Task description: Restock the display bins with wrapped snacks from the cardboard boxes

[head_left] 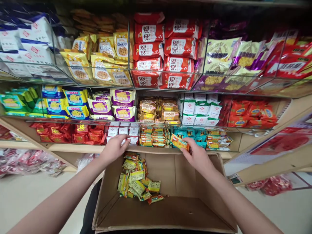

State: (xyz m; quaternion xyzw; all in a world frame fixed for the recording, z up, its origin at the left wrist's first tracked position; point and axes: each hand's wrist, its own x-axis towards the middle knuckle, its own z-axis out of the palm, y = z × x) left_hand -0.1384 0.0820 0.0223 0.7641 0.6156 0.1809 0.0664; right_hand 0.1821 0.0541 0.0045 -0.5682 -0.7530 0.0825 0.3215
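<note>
My right hand (197, 155) holds a small orange and yellow packet (179, 142) between thumb and fingers, above the far right part of an open cardboard box (185, 214). My left hand (115, 149) is at the box's far left edge, in front of white packets (123, 130) on the bottom shelf; its fingers are bent together, and what they hold, if anything, is hidden. Several yellow and green packets (137, 175) lie loosely at the left inside the box. Similar yellow packets (153, 138) are stacked in a shelf compartment between my hands.
Clear dividers split the shelves of snacks. Red packets (180, 47) and cookie packets (101, 70) fill the upper shelf. A wooden shelf edge (80, 148) runs behind the box. Bagged goods (31, 162) lie low at the left, others (273, 185) at the right.
</note>
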